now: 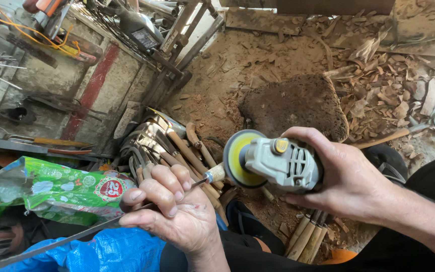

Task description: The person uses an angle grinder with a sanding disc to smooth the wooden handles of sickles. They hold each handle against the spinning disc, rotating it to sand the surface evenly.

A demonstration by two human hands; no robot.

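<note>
I am gripping a small grey angle grinder [282, 163] in my right hand [351, 176], fingers wrapped fully around its body, its yellow-backed disc [237, 158] facing left. My left hand [174, 211] is pinching a long thin blade [51, 244] that is running off to the near left, its wooden-handled end [216, 173] sitting just beside the disc. Both grips are closed tight on their tools. I cannot tell whether the disc is spinning or quite touching the metal, so I am judging the grinding as under way at most; how much of the blade is already worked I cannot see.

Beyond my hands, a heap of similar wooden-handled tools [169, 146] is lying on the dirt floor [217, 85], with a few more handles [305, 239] near my right wrist. Farther off, a dark wooden block [295, 103] is sitting among scattered wood chips [386, 85]. A green printed bag [59, 191] and blue sacking [109, 252] are lying at the near left.
</note>
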